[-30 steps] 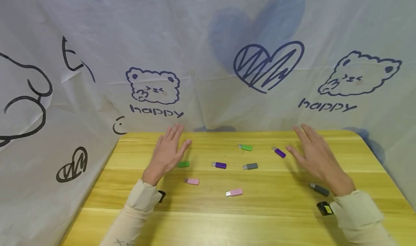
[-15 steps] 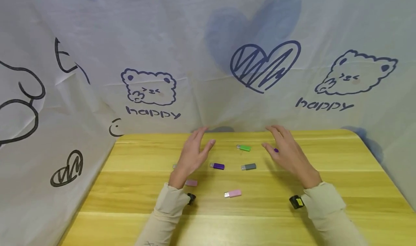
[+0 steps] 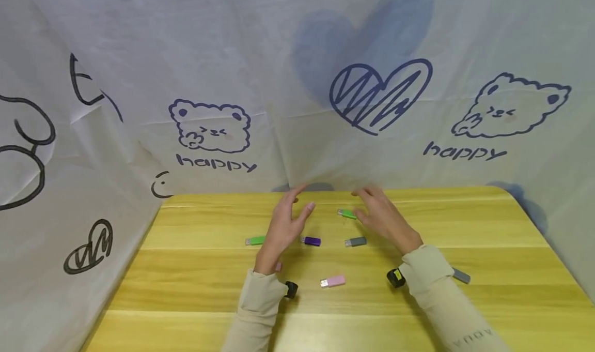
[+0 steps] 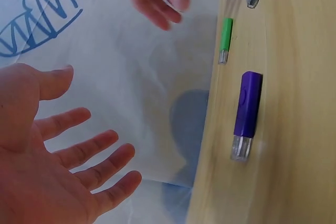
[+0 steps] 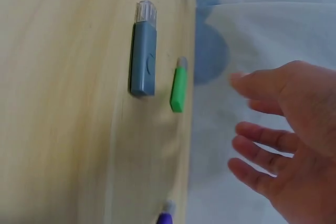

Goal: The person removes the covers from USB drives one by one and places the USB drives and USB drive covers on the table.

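Centrally on the table [image 3: 186, 290], toward the far edge, lies a far green USB stick [image 3: 346, 214], its tail covered by the thumb of the right hand [image 3: 386, 220] in the head view. That hand hangs above the table, fingers loosely bent and parted. The left hand [image 3: 284, 225] hovers opposite — well apart from it, palm turned inward, fingers spread. Just right of the left hand is a purple stick [image 3: 311, 241]; further right, a grey stick [image 3: 356, 242]. Left of that hand lies another green stick [image 3: 255, 241]. Nearer, a pink stick [image 3: 333, 281] sits between the forearms, and a second pink one [image 3: 278, 266] peeks past the left wrist. A dark grey stick [image 3: 461, 276] shows beside the right sleeve [image 3: 427, 269]; the right wrist view catches another purple one [image 5: 165, 217]. Beyond the table hangs a white cloth [image 3: 288, 57] — hearts, bears and "happy" drawn on it.
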A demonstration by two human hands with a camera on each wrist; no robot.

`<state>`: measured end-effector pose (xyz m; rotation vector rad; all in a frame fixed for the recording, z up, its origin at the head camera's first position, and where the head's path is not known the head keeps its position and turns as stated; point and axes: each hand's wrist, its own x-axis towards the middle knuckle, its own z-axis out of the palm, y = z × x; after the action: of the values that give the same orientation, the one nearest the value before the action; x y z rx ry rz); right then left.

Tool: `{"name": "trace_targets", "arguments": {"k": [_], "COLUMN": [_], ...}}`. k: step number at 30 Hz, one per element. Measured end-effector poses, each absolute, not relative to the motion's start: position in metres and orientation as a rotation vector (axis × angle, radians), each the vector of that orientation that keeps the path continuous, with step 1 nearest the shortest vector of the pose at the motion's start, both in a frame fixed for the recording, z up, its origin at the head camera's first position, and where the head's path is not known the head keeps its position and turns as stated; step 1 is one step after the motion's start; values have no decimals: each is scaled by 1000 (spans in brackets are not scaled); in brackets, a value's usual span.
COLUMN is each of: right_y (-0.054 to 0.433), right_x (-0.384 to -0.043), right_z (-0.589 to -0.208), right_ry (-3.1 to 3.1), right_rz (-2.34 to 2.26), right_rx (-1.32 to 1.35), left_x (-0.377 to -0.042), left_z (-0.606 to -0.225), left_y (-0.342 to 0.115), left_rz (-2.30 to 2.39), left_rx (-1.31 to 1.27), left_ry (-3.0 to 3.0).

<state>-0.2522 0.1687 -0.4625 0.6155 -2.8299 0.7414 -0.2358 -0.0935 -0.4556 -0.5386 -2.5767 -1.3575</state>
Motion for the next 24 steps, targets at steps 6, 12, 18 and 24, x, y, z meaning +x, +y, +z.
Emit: {"name": "trace_targets", "arguments": {"k": [6,12,18,24], "right_y": [157,151,146,144], "right_x": [-265,-273,-277,-279], "right_z": [-472,-480,-483,-484], "right_ry": [-2955,-3003,-3030,-3047], "right_rz": [720,722,724,741], "right_rx": [647,667,654,609], "left_x": [-235,-233,-231,-231], "left_z": [-459,-461,-461,-462], "left_y": [-98,-96,-94,-95], "left_rz": [-1387,-1399,-1412,-1434], "left_rx": [-539,-568,-564,-547], "left_ry": [-2581,-2600,-2612,-2619]}}
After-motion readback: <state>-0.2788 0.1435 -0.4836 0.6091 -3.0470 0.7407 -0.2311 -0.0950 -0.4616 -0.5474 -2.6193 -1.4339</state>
